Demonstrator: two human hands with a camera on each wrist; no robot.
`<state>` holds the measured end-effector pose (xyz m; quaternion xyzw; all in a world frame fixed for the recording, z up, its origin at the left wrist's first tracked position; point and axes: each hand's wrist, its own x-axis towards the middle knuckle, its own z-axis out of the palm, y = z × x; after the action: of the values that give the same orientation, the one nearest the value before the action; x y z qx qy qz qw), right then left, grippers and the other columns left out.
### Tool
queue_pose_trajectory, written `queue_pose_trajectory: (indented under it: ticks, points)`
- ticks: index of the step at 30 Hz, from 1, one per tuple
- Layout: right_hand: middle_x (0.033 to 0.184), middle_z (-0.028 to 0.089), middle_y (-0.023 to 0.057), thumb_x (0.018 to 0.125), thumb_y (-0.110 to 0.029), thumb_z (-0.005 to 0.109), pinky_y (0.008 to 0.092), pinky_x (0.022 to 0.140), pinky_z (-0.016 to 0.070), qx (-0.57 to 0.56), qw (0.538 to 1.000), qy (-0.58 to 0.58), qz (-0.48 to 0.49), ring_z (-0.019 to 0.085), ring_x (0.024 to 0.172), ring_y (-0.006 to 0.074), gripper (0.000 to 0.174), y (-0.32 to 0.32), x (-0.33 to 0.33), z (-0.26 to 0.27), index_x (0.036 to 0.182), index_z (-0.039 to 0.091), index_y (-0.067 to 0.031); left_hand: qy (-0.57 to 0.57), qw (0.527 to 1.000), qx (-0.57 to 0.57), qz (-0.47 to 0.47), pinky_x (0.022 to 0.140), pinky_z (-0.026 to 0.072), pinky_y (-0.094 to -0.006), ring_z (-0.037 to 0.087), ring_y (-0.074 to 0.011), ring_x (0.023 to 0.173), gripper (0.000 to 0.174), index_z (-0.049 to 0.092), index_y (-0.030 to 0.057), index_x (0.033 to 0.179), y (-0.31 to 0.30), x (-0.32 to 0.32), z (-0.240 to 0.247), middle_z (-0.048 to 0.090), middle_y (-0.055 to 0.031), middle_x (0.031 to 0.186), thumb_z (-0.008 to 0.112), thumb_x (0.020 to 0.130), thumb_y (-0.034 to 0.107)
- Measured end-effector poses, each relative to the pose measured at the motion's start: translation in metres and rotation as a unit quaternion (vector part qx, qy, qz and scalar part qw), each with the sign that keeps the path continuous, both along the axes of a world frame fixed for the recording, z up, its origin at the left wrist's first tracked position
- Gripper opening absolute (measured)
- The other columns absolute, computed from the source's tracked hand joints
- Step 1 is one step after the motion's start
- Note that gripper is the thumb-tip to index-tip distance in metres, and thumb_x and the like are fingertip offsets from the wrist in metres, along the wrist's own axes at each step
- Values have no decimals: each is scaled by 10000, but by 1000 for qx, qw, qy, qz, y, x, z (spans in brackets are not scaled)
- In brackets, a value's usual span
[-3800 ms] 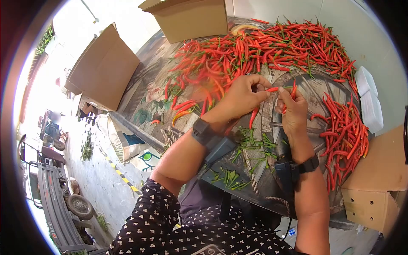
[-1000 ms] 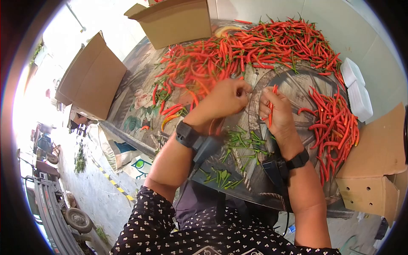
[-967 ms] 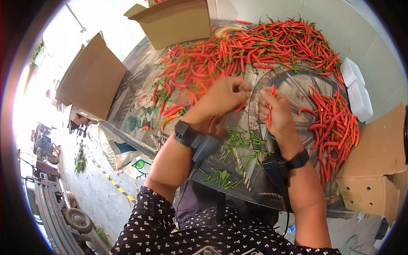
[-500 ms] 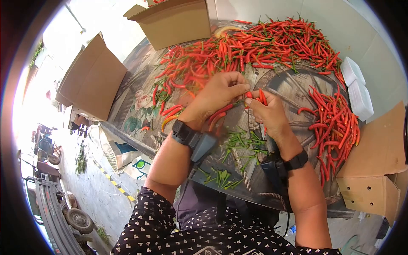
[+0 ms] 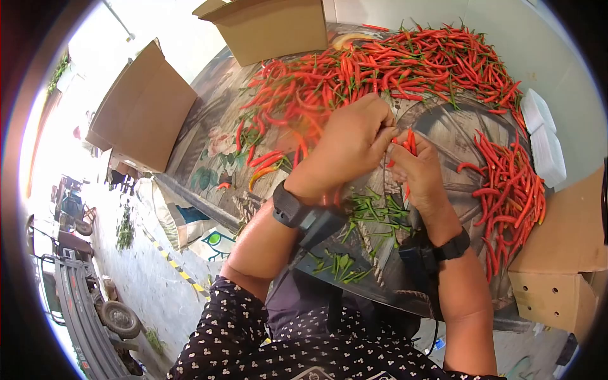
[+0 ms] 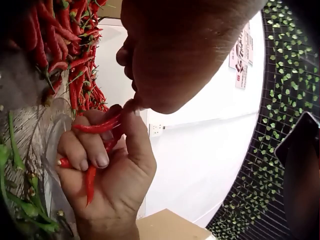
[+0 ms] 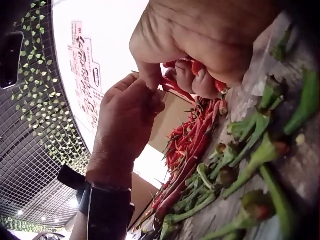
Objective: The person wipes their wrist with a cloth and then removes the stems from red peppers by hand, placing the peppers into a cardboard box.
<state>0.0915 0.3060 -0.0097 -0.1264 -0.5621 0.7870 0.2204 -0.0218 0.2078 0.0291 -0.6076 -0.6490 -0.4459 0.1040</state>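
My left hand [image 5: 356, 138] and right hand [image 5: 419, 170] meet over the middle of the table. Several red chili peppers [image 5: 411, 140] lie in the curled fingers of the right hand. In the left wrist view one of these, a chili [image 6: 95, 128], sticks out between its fingers. The left thumb and fingers pinch at the end of a chili right by the right thumb; its tip is mostly hidden by the fingers. Below the hands lie loose green stems [image 5: 380, 214]. A large heap of stemmed red chilies [image 5: 443, 60] spreads behind, and a smaller chili pile [image 5: 510, 187] lies at the right.
Cardboard boxes stand at the back [image 5: 272, 31] and left [image 5: 149, 107] of the table. Another carton [image 5: 557, 253] is at the right edge. White foam trays [image 5: 548, 155] sit beside the wall. More green stems [image 5: 342, 267] lie at the table's front edge.
A second ago my left hand was apart from the right, near the heap. It has moved in to the right hand, which keeps its chilies. The head view has shifted slightly.
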Motion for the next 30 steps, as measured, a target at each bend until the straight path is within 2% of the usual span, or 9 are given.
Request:
queue_pose_trajectory:
  ticks: [5,9,11,14,16,19,20,27,30]
  points:
    - [582,418,-60,832,-62,558,174,402,264,60,998,-15,6,318,430,9,94,-3,0,3,782,486,-95,121,987,60,84,567,424,-348,529,-291,641,115,515,26,757,1,-4,2,516,-131,726,621,734,64]
    - [597,420,-48,835,-111,554,181,394,266,9,1000,-23,-18,313,421,23,103,0,-6,-6,765,481,-102,-23,967,220,125,544,424,-307,494,-200,579,79,511,39,872,-16,-10,26,524,-88,722,572,824,56]
    - [607,420,-43,843,-142,546,184,392,268,-30,999,-29,-15,312,421,27,117,6,-7,-10,757,477,-105,-178,866,466,30,524,410,-289,465,-157,572,65,483,75,920,-37,-2,47,515,-38,721,528,874,80]
    - [591,437,-20,839,-171,526,205,392,291,-80,997,9,21,356,455,45,143,10,-6,-10,731,480,-90,-147,810,568,-13,552,388,-287,431,-141,585,144,470,77,842,-79,10,72,470,-2,696,413,925,180]
    - [614,442,6,842,-159,504,215,389,298,-98,995,19,-20,360,447,64,138,10,-6,-13,731,457,-91,-212,723,649,-106,574,354,-296,401,-142,600,205,454,91,823,-107,24,79,435,10,686,373,943,237]
    - [635,441,8,845,-173,502,218,391,301,-79,997,25,-6,355,446,65,151,11,-7,-13,733,449,-87,-199,712,656,-154,581,316,-302,379,-143,609,221,447,110,782,-141,30,79,415,19,678,382,945,244]
    - [674,400,8,881,-238,484,214,429,266,-52,998,17,19,332,479,66,218,14,-6,-15,741,425,-82,-210,679,688,-150,579,299,-306,361,-138,600,245,442,114,752,-141,34,82,406,25,668,386,943,255]
    - [695,404,5,894,-217,463,222,449,275,-63,995,32,67,337,507,66,182,20,-6,-19,781,433,-78,-181,658,701,-207,564,297,-277,366,-129,590,243,433,89,719,-160,45,82,397,9,647,388,920,217]
    - [660,414,13,862,-187,480,221,416,265,-79,996,23,26,348,480,78,161,15,-8,-15,759,439,-70,-203,589,744,-243,547,293,-276,357,-125,572,221,430,81,703,-172,51,83,378,0,634,396,888,197]
